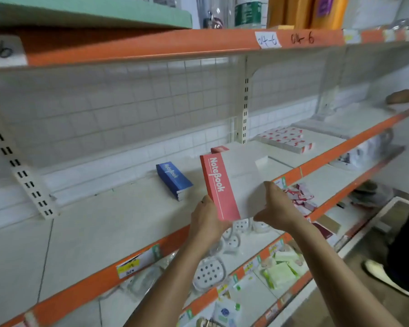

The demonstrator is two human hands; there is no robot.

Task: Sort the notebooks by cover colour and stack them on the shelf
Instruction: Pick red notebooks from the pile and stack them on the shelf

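Status: mid-task, sorting started, not finished.

- In hand: white-covered notebook with a red spine band printed "NoteBook" (pixel 219 185), centre of frame. It's tilted, held up off the white metal shelf with the orange front edge (pixel 104 220), not set down yet.
- Left hand (pixel 207 219) grips the notebook's lower-left corner, thumb up along the red band. Fingers are behind the cover, hidden.
- Right hand (pixel 278 207) pinches the lower-right edge, thumb on the white cover face, other fingers curled behind.
- Done so far: blue-banded notebook pile (pixel 171 177) lies flat on the shelf, just left of centre. Page edges show at its near end; can't count how many are in it.
- A red corner of another notebook (pixel 219 149) shows just above the held one, flat on the shelf. Probably the red pile, mostly hidden, so can't confirm.
- Red-and-white flat packs (pixel 285 139), right of centre further along the shelf. Too blurred to say whether they're notebooks.

Judgement: two colour groups exist, blue left and red beside it. Next is landing the held red one on the red corner, edges squared. No loose unsorted notebooks visible, so remaining count unknown.

Another person's hand (pixel 403 96) rests on the shelf at the far right edge, well apart.
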